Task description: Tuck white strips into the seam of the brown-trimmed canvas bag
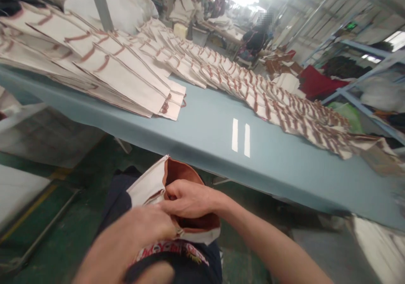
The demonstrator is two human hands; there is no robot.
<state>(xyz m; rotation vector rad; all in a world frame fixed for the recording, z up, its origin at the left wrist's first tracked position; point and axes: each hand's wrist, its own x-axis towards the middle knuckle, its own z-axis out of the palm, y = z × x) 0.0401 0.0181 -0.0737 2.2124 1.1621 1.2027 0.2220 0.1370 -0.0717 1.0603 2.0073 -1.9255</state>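
A cream fabric bag (pixel 148 185) with a brown lining is held in front of my body, its mouth turned up toward me. My right hand (pixel 190 197) reaches over the opening, its fingers curled and pinching the bag's edge near the middle. Close beside it, my left hand (pixel 136 233) grips the near left side of the bag and is slightly blurred. The fingertips of both hands almost meet at the rim. Dark cloth with a pink and white print (pixel 171 248) shows below the bag; whether it is clothing or part of the bag, I cannot tell.
A long blue-green table (pixel 202 136) runs across in front. Stacked cream bags (pixel 126 77) lie on its left, and overlapping rows of brown-trimmed bags (pixel 253 90) run along its far side. Two white strips (pixel 234 135) lie near the middle. A person (pixel 256 37) sits in the background.
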